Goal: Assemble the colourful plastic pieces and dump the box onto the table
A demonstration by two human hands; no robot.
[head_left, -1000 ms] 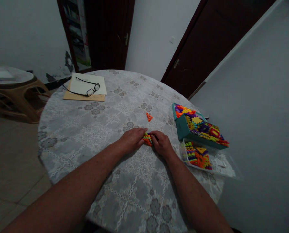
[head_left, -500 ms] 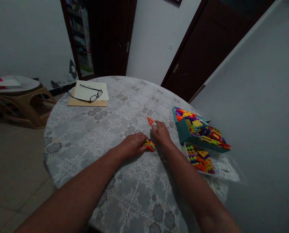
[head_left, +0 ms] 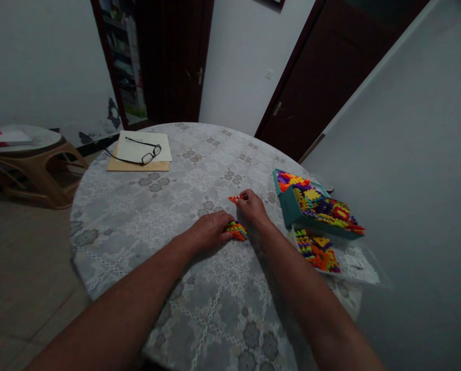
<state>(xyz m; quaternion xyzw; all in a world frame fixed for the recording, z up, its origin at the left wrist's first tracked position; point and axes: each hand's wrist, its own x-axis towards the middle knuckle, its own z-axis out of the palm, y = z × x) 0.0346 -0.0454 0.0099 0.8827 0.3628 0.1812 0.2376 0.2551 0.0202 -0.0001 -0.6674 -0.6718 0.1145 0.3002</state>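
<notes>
My left hand (head_left: 210, 230) rests on the round table (head_left: 145, 216), its fingers closed on a small multicoloured block of studded plastic pieces (head_left: 237, 230). Just beyond it my right hand (head_left: 251, 206) pinches a small orange triangular piece (head_left: 236, 198) between thumb and fingers, lifted slightly off the lace-patterned tablecloth. The two hands sit close together near the table's middle right.
A teal box (head_left: 292, 206) full of colourful pieces stands at the right, with a clear bag of more pieces (head_left: 317, 250) in front of it. Glasses (head_left: 147, 153) lie on papers at the far side. A low stool (head_left: 33, 165) stands left; dark doors behind.
My right hand left the multicoloured block, reached forward to the orange triangle and has picked it up. The left hand stays on the block.
</notes>
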